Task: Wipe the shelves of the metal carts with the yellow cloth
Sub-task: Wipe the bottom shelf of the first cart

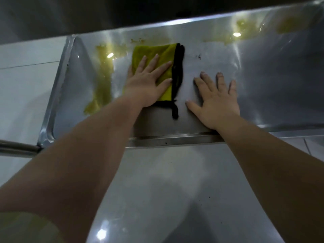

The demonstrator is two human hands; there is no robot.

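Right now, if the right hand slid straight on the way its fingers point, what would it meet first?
Bare shelf at first; the right hand would then likely reach the yellowish smear by the far rim.

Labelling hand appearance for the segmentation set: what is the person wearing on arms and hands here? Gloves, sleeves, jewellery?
Nothing worn that shows. The left hand and right hand are bare: no gloves, no rings visible. The left forearm and right forearm are bare right to the frame edge, with no sleeves, watch or wristbands.
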